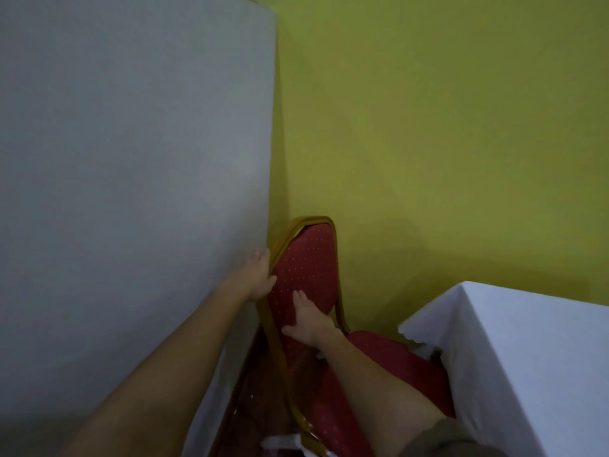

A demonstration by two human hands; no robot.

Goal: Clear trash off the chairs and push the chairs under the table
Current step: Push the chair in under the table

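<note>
A red dotted chair [306, 265] with a gold frame stands in the narrow gap between two white-clothed tables, its back toward the yellow wall. My left hand [258, 275] grips the left edge of the chair's back frame. My right hand [311, 319] lies flat, fingers spread, on the red backrest padding. The red seat [398, 364] reaches under the right table [527, 357]. Something white [280, 443] lies low by the chair's frame at the bottom; I cannot tell what it is.
The left table's white cloth [131, 159] fills the left side, close against the chair. The yellow wall [428, 127] stands right behind the chair. The scalloped corner of the right tablecloth [415, 328] hangs over the seat.
</note>
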